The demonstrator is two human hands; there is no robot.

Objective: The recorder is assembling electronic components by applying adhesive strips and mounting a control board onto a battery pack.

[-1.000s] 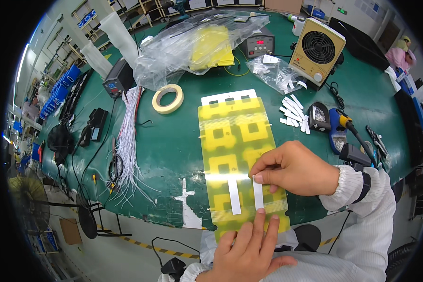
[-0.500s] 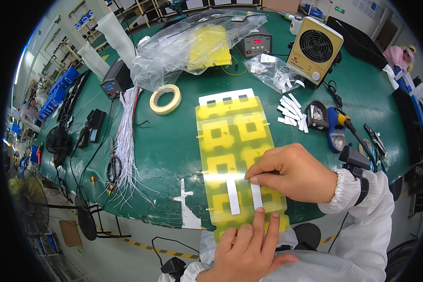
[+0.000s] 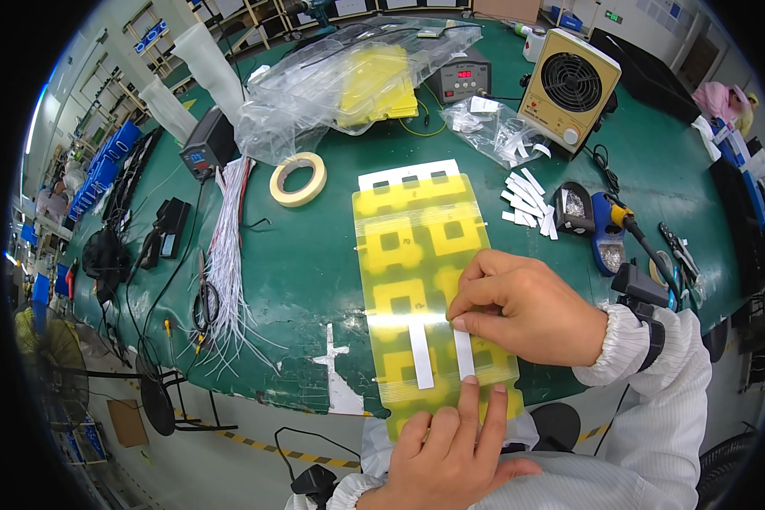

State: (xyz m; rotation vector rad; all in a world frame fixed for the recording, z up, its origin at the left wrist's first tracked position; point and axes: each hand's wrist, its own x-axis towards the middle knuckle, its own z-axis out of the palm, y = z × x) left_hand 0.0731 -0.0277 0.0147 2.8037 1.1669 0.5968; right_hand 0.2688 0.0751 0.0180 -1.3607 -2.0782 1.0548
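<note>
A yellow translucent sheet (image 3: 399, 263) with square cut-outs lies on the green bench, its near end reaching past the edge. Two white strips rest on it: one white strip (image 3: 421, 357) at the left, apart from my hands, and a second white strip (image 3: 464, 353) to its right. My right hand (image 3: 527, 310) pinches the far end of that second strip between thumb and forefinger. At its near end, my left hand (image 3: 450, 450) lies with fingers stretched over the sheet, a fingertip touching the strip.
Loose white strips (image 3: 527, 200) are scattered beside a soldering iron (image 3: 637, 225) at the right. A tape roll (image 3: 298, 179) and a bundle of white wires (image 3: 228, 255) lie left. Farther back stand a fan unit (image 3: 569, 89), a soldering station (image 3: 463, 76) and clear plastic bags (image 3: 289, 93).
My right hand's knuckles have lifted slightly away from me, while its pinch stays on the strip's far end. My left hand has barely moved.
</note>
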